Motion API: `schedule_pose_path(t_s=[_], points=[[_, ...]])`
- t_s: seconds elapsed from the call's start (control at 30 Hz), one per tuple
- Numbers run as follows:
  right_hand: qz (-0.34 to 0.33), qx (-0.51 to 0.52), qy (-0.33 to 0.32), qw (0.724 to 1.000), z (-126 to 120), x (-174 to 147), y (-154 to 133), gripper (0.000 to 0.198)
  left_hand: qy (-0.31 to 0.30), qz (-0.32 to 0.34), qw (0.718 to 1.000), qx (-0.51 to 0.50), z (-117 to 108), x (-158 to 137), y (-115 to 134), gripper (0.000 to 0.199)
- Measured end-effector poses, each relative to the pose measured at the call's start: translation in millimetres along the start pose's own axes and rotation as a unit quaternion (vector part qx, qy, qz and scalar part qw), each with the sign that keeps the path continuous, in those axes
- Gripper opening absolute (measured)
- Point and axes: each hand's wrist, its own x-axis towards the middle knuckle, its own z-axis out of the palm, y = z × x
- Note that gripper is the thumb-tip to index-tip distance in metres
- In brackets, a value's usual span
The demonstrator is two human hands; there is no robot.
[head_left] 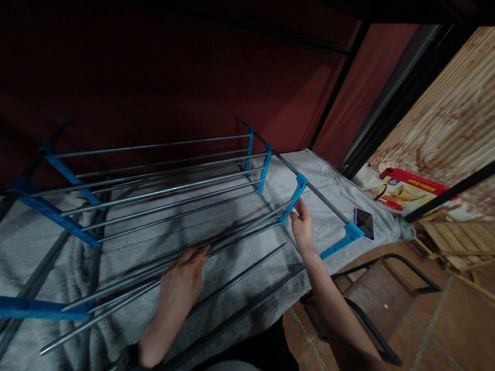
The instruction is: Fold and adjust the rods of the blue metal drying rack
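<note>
A rack frame of metal tubes and blue plastic brackets lies across a grey blanket [296, 155]. My left hand [183, 274], with a dark watch on the wrist, is closed around thin metal rods [122, 281] at the front of the rack. My right hand [301, 223] is closed at a blue bracket [297, 193], where rod ends meet it; its fingertips are partly hidden behind the bracket. Farther back, several rods [170, 188] span between blue brackets at both sides. One loose rod [246, 272] lies in front, and another blue bracket [344, 239] sits at right.
A phone [364, 223] lies on the blanket's right side. Beyond it is a red and yellow box [413, 191]. A chair [381, 292] with dark metal arms stands on the tiled floor at right, near wooden slatted pieces [475, 243]. A dark red panel [175, 74] rises behind.
</note>
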Motion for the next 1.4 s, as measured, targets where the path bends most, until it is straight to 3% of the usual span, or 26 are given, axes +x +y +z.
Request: schedule_pose_path(t_s=[0.33, 0.8, 1.17, 1.3, 1.4], points=[[0.008, -0.004, -0.002, 1.0, 0.2, -2.7, -6.3, 0.065, 0.015, 0.05, 0.997, 0.061, -10.7, 5.8, 1.9, 0.047], [0.009, -0.033, 0.029, 0.999, 2.2, -6.1, -7.5, 0.061, -0.014, 0.041, 0.998, 0.051, -15.5, 16.6, 0.0, 0.049], [0.04, -0.027, 0.006, 0.999, 1.7, -6.9, -13.3, 0.068, 0.003, 0.035, 0.998, 0.043, -13.1, 15.0, 3.1, 0.049], [-0.014, -0.084, 0.028, 0.996, 1.5, -23.2, -22.3, 0.075, -0.018, 0.031, 0.999, 0.041, -17.8, 9.4, 9.1, 0.051], [-0.167, -0.156, 0.0, 0.974, 5.8, -47.0, -49.3, 0.07, -0.016, 0.015, 0.999, 0.028, -16.5, 10.1, 9.1, 0.048]])
